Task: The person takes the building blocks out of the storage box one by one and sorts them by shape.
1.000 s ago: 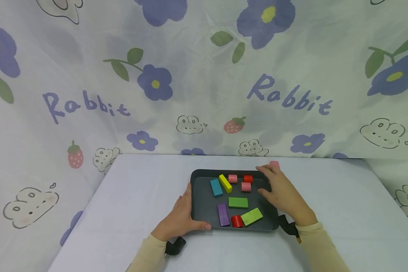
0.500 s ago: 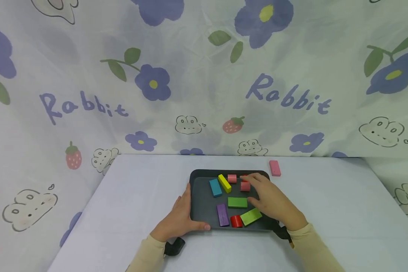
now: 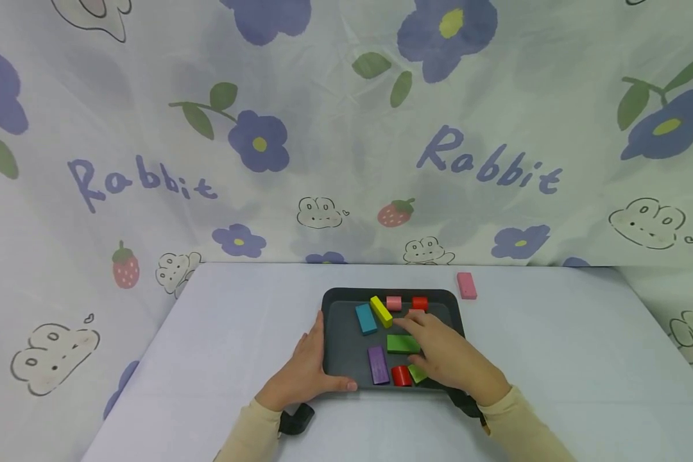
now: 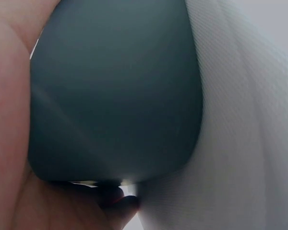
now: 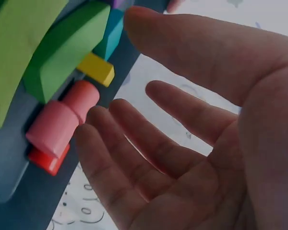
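My left hand (image 3: 300, 375) rests against the near left corner of a dark grey tray (image 3: 341, 350), fingers straight along its side and thumb along the front rim. In the left wrist view the tray's outer wall (image 4: 115, 96) fills the middle. Over the tray's right half hovers my right hand (image 3: 447, 353), its fingers spread and holding nothing. Nearest to it are a green block (image 3: 401, 344), a partly hidden light green block (image 3: 417, 373) and a pink cylinder (image 5: 53, 127). The right wrist view shows the open palm and fingertips apart from the blocks.
Also in the tray lie a blue block (image 3: 366, 319), a yellow block (image 3: 381, 312), a purple block (image 3: 378, 365), a red piece (image 3: 401, 376), another red piece (image 3: 419, 303) and a second pink piece (image 3: 394, 303). A pink block (image 3: 466, 285) lies on the white table behind the tray.
My right hand has moved left and toward me from the tray's right rim, uncovering the pink block behind. My left hand and the tray stay put.
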Available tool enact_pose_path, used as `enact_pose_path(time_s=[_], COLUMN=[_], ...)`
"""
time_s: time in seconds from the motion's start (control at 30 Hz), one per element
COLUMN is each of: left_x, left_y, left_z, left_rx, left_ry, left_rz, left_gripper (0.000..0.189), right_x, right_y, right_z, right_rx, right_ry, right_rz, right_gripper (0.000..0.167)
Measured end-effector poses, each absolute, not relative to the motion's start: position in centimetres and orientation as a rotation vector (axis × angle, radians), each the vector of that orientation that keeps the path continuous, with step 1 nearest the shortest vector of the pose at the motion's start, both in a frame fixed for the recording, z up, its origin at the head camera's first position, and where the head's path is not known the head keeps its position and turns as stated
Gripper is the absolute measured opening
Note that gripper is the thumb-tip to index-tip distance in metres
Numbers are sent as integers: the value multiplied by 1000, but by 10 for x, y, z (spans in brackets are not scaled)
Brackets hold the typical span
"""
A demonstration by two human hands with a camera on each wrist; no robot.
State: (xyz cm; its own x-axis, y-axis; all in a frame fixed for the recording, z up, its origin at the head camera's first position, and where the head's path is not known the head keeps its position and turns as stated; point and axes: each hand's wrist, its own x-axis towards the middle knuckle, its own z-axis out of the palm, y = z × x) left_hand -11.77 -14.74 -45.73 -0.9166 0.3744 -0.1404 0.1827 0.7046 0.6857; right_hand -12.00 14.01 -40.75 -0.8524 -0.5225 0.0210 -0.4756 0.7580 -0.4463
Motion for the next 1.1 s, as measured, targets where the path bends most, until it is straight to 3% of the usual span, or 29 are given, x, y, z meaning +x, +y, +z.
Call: enact_pose_path(time_s=[0.57, 1.1], left_x=[-118, -119], left_y=[-148, -148], left_z=[-458, -458], left_rx=[446, 450], left_ry=[2646, 2650], left_rz=[1022, 1028], left_gripper=[144, 144], right_x=[-116, -116], right_y=[124, 124], right_z=[-421, -433], right_rx=[-839, -723], right_ry=[2838, 2892], right_rz=[-464, -441], right_gripper=[49, 53])
